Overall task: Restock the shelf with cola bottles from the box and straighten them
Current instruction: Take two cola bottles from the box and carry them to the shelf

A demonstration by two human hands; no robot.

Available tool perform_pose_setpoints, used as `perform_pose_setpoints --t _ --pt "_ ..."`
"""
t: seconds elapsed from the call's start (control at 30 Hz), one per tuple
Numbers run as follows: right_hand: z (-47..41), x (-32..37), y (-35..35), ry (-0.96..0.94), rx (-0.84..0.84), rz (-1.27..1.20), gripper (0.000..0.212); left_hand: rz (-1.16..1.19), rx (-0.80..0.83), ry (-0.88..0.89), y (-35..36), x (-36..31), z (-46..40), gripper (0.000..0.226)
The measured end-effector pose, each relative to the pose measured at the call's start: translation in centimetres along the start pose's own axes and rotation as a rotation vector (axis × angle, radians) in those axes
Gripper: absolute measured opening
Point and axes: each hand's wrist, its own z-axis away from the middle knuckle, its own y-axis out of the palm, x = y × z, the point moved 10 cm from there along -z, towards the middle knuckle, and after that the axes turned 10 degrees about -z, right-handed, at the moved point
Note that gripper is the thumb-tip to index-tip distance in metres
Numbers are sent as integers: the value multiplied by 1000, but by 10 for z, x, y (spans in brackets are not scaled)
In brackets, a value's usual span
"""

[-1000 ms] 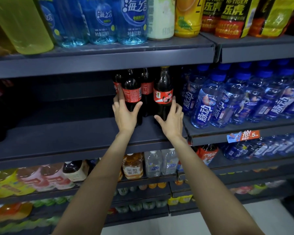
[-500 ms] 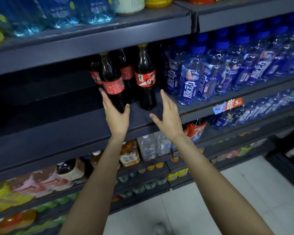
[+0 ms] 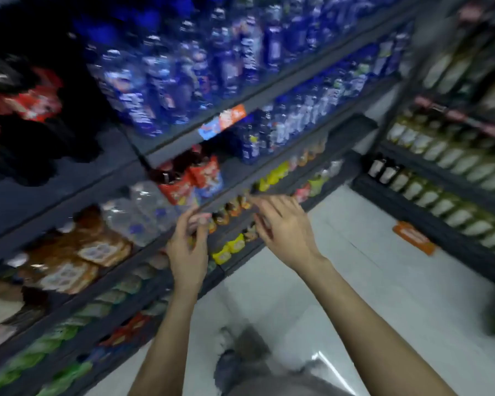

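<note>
The picture is very blurry. The left hand (image 3: pixel 187 252) and the right hand (image 3: pixel 283 227) are both held up in the air in front of the lower part of the shelf (image 3: pixel 126 155). They are near each other but do not touch. Both hands hold nothing. The fingers of the left hand are loosely bent, and the fingers of the right hand are spread and relaxed.

The cola bottles (image 3: pixel 26 110) stand on the shelf far up at the left edge of the view, well apart from the hands. They look dark with red labels. The blur hides how many there are and if they stand straight.

Just beside the cola, to the right, are rows of blue water bottles (image 3: pixel 169 75). A small orange and blue price tag (image 3: pixel 222 121) hangs on the front edge of that shelf board. One board lower are brown tea bottles (image 3: pixel 77 252), clear bottles (image 3: pixel 137 212) and bottles with red labels (image 3: pixel 192 175).

The white floor (image 3: pixel 369 267) shows at the bottom right. An orange thing (image 3: pixel 413 237) lies on it near another shelf full of pale bottles (image 3: pixel 455 167) on the right.
</note>
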Motion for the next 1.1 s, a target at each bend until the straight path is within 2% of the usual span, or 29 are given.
perform_pose_setpoints --t 0.07,0.13,0.17,0.23,0.33,0.4,0.47,0.6,0.77,0.97,1.03,1.1 --pt "62 -57 -41 174 18 81 17 -27 136 35 74 -20 40 23" --pt "133 -112 -81 370 73 137 13 -68 335 50 154 -29 82 34" --pt "171 -138 -101 476 101 160 14 -74 460 34 196 -30 104 29" --pt "245 -185 -142 718 147 188 24 -153 729 11 279 -31 146 19" --pt "354 -247 -196 1133 225 172 41 -389 1146 -5 385 -34 211 26" --pt "419 -284 -233 1381 265 98 49 -462 1303 -12 442 -43 241 29" --pt "470 -316 -277 1538 223 48 53 -502 1378 -3 495 -55 262 29" --pt "552 -371 -381 1747 3 43 49 -632 1502 47 594 -72 295 31" --pt "626 -418 -515 1959 -238 125 38 -674 1541 109 719 -146 324 32" --pt "659 -508 -636 1942 -445 126 32 -490 1558 255 859 -296 397 25" --pt "668 -549 -657 1910 -412 100 32 -503 1588 333 896 -332 432 23" --pt "678 -592 -673 1867 -310 113 35 -537 1625 430 932 -359 470 23"
